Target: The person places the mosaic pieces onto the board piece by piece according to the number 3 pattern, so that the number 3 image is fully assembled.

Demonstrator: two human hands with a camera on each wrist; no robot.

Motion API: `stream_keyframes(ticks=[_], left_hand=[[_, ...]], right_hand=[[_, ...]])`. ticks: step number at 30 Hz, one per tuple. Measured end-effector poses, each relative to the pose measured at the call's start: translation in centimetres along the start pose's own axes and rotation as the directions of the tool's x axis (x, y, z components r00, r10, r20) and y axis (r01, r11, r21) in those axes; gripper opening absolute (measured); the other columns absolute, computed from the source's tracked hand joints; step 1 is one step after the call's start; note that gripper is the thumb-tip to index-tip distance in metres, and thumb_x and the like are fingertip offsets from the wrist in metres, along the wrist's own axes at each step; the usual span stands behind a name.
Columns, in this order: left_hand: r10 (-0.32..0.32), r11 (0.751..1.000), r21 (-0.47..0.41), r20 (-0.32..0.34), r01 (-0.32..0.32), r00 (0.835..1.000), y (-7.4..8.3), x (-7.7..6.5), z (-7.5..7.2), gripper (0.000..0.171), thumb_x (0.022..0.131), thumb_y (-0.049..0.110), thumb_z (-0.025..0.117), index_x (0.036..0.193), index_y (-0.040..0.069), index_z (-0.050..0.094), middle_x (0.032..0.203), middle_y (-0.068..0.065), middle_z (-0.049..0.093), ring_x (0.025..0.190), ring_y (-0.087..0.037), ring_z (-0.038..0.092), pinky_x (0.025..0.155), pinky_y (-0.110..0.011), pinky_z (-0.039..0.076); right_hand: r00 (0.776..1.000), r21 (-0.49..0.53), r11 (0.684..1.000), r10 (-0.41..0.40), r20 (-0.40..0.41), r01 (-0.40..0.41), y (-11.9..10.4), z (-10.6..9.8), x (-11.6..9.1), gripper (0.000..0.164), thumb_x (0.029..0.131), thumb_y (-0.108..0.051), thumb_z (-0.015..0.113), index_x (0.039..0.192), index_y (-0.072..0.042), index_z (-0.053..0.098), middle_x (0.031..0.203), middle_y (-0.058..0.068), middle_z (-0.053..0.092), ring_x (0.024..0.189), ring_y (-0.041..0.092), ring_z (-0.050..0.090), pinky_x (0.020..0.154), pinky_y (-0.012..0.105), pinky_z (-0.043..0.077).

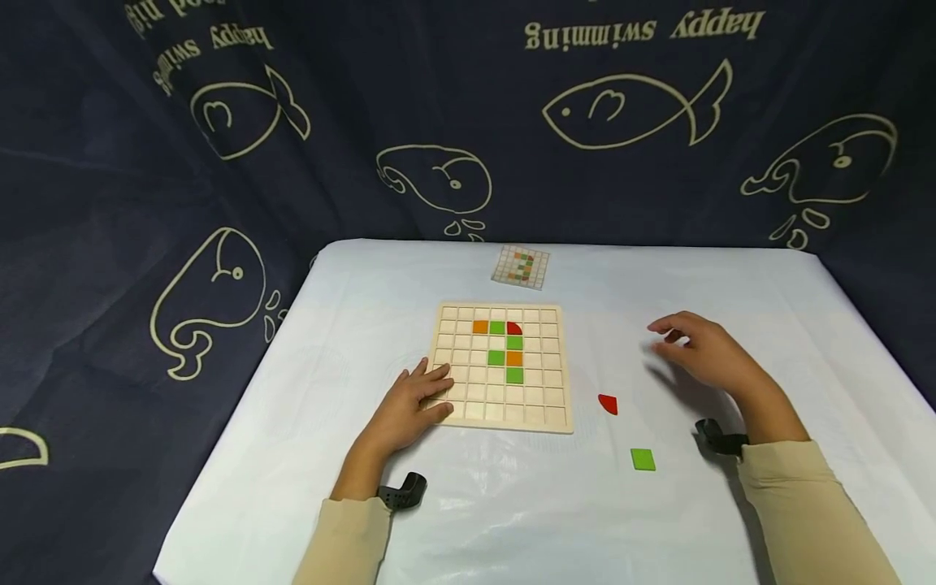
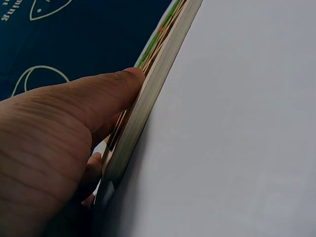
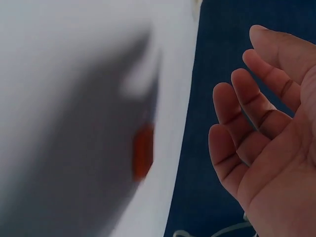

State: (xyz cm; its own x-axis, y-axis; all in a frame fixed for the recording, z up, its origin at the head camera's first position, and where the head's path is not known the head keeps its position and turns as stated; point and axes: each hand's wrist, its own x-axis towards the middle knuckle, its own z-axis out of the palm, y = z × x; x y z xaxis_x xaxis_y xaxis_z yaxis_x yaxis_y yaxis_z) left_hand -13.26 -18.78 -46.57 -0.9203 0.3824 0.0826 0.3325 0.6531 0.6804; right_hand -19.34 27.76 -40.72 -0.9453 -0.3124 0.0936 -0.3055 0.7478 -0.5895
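A wooden grid board [image 1: 475, 414] lies on the white table, with several orange, green and red pieces in its cells, among them a red quarter-circle [image 1: 514, 328]. My left hand [image 1: 413, 404] rests with spread fingers on the board's left edge; the left wrist view has its thumb [image 2: 116, 89] on the rim. To the right, my right hand [image 1: 698, 349] hovers over the table, fingers loosely bent and nothing in them. Beneath it, the right wrist view has a blurred orange piece [image 3: 143, 152] on the table. Nearer the board lie a loose red quarter-circle [image 1: 608, 404] and a green square tile [image 1: 643, 459].
Behind the board lies a small pattern card [image 1: 521, 267] with a similar coloured figure on a grid. Dark blue cloth [image 1: 453, 81] with fish and whale drawings hangs behind the white tabletop [image 1: 351, 325].
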Motion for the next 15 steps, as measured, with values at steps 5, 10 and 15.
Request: stream_keyframes(ticks=[5,10,15], left_hand=[[0.003,1.0,-0.001,-0.005,-0.003,1.0,0.0,-0.1,0.0,0.046,0.094,0.027,0.07,0.135,0.007,0.063,0.15,-0.002,0.046,0.149,-0.031,0.02,0.119,-0.056,0.009],[0.008,1.0,0.0,-0.003,-0.008,1.0,0.0,-0.1,0.0,0.046,0.094,0.026,0.07,0.135,0.007,0.063,0.151,-0.003,0.046,0.149,-0.031,0.02,0.119,-0.056,0.01],[0.009,1.0,-0.003,-0.002,-0.009,1.0,0.0,-0.1,0.0,0.046,0.094,0.025,0.07,0.135,0.006,0.063,0.15,-0.004,0.046,0.148,-0.032,0.021,0.119,-0.057,0.01]], right_hand=[[0.998,-0.039,0.997,0.063,-0.008,-0.064,2.3,-1.3,-1.3,0.031,0.094,-0.011,0.068,0.121,0.001,0.065,0.117,0.02,0.061,0.096,0.032,0.06,0.075,0.04,0.048],[0.994,-0.056,0.993,0.108,-0.005,-0.108,4.1,-2.1,-1.8,0.032,0.094,-0.015,0.069,0.122,0.001,0.064,0.118,0.02,0.061,0.1,0.032,0.057,0.075,0.036,0.047],[0.989,-0.027,0.989,0.143,0.027,-0.143,5.3,-2.4,-1.9,0.034,0.096,-0.019,0.068,0.124,-0.002,0.063,0.12,0.019,0.061,0.101,0.029,0.055,0.071,0.025,0.048]])
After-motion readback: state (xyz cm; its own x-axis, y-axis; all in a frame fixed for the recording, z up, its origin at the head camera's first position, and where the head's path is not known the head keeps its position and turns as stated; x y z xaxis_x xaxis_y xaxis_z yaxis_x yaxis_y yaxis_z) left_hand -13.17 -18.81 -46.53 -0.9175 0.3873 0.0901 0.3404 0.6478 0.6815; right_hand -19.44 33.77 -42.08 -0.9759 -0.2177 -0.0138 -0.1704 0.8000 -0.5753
